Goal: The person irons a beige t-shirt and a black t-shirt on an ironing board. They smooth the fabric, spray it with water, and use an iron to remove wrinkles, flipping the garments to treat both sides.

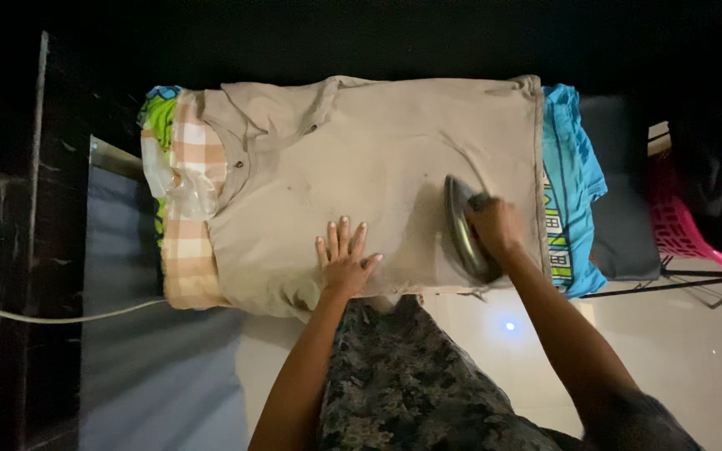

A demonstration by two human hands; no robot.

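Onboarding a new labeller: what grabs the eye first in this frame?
The beige shirt spread flat across the middle. The right hand grips an iron on the shirt's right part, and the left hand presses flat near its lower edge. A blue garment shows from under the right side.
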